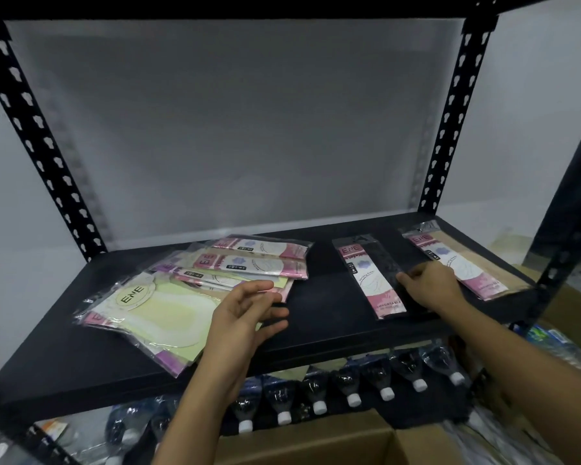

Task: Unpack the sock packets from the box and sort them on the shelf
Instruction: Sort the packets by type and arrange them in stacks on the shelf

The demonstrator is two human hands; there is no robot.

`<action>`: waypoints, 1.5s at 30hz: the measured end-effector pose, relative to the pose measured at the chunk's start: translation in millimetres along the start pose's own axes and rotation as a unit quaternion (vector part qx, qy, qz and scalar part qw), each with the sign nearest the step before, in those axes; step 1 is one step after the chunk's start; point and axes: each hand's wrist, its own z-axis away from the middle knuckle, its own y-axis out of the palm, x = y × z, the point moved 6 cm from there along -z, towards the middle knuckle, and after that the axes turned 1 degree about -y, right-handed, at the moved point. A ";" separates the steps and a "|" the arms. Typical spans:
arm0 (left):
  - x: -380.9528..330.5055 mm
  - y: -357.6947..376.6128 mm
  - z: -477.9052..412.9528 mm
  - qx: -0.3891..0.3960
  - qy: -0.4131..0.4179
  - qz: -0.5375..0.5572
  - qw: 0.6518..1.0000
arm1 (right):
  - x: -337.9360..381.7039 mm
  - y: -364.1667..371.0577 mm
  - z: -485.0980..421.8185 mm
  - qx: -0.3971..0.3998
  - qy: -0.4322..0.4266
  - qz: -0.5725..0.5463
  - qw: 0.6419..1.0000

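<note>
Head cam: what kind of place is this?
Probably a stockroom or shop back room: black slotted-steel shelving, wrapped water bottles stored underneath, an open cardboard box below, and sock packets laid out in groups on it.

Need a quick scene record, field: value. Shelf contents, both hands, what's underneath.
shelf: black, holds three groups
left group: loose pile of pale-yellow sock packets
middle: one black sock packet
right: one beige sock packet
left hand: open, holds nothing, beside the pile
right hand: fingers curled on the black sock packet's right edge
below: capped bottles, cardboard box
</note>
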 end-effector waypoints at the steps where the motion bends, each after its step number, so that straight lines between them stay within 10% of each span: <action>1: -0.6 -1.5 -0.2 -0.003 0.002 0.000 1.000 | 2.5 -0.9 1.5 -0.010 -0.011 -0.004 1.000; 22: -26.0 -39.8 5.7 -0.074 0.056 -0.017 0.996 | 109.5 40.8 41.4 0.056 -0.105 -0.146 0.982; 37: -50.8 -105.4 21.4 -0.199 0.167 -0.412 0.873 | 171.2 74.9 33.7 0.200 -0.190 -0.042 0.960; 45: -54.1 -133.4 19.1 -0.235 0.133 -0.367 0.890 | 184.9 95.5 -4.2 0.178 -0.029 -0.047 0.982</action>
